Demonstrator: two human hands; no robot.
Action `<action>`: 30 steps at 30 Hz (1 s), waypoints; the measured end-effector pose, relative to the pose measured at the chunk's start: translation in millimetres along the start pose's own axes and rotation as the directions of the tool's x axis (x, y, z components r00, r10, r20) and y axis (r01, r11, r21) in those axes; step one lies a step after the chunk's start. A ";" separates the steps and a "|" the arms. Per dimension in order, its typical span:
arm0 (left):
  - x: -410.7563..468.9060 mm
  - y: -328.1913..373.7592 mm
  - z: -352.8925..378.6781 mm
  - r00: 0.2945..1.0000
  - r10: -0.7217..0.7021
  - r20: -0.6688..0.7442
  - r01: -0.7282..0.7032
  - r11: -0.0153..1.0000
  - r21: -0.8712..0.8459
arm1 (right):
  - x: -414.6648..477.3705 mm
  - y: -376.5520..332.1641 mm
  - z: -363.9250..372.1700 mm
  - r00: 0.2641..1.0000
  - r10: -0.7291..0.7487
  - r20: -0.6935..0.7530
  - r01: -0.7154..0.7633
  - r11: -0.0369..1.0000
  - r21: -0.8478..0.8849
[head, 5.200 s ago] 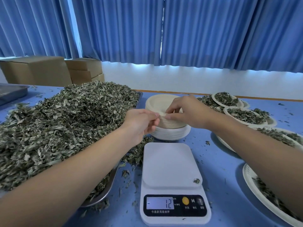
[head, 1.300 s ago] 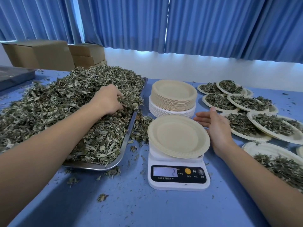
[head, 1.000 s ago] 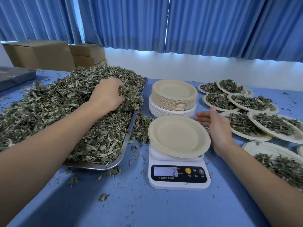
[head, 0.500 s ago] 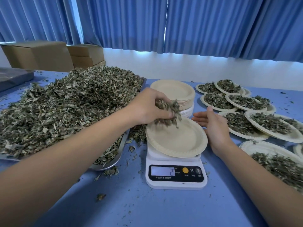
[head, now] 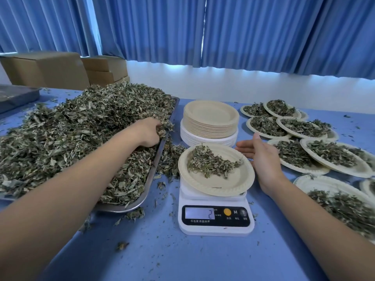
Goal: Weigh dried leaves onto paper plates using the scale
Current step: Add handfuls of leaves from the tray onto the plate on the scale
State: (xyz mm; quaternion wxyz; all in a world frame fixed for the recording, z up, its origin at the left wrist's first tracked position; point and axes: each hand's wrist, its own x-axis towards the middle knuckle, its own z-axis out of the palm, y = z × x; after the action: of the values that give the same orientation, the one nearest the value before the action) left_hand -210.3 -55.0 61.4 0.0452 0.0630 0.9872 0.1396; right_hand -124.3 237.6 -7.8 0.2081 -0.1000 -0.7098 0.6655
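Note:
A white digital scale (head: 216, 219) stands in the middle of the blue table, its display showing 2. A beige paper plate (head: 237, 179) lies on it with a small heap of dried leaves (head: 211, 162) on its far half. My left hand (head: 149, 131) is back in the big pile of dried leaves (head: 67, 136) on the metal tray (head: 151, 173), fingers curled into the leaves at the tray's right side. My right hand (head: 260, 154) hovers flat, fingers straight, just right of the plate, holding nothing.
A stack of unused paper plates (head: 210, 122) stands behind the scale. Several filled plates (head: 316, 153) cover the table's right side. Cardboard boxes (head: 50, 67) and another metal tray (head: 16, 96) sit at the far left. Loose leaf bits litter the table.
My left hand dropped its handful of leaves onto the plate on the scale and went back into the pile on the tray. My right hand stayed beside the plate.

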 end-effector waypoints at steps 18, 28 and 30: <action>-18.7 -7.6 -5.4 0.993 -0.074 -0.097 0.080 0.995 0.060 | -2.1 -4.6 1.0 0.999 0.025 0.038 -0.023 0.999 -0.040; -23.7 -4.0 -19.3 0.928 -0.021 -0.373 0.026 1.000 0.008 | -3.4 -7.7 0.5 0.998 0.045 0.032 -0.044 0.999 -0.002; -26.3 -1.9 -22.8 0.920 -0.028 -0.390 0.042 0.999 0.028 | -3.1 -7.7 0.5 0.998 0.045 0.032 -0.045 0.999 -0.008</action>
State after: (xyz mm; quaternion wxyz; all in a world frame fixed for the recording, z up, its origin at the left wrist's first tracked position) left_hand -187.0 -66.7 84.6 -0.1507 0.0172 0.9797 0.1309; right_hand -120.7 235.1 -0.7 0.1813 -0.1058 -0.7131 0.6689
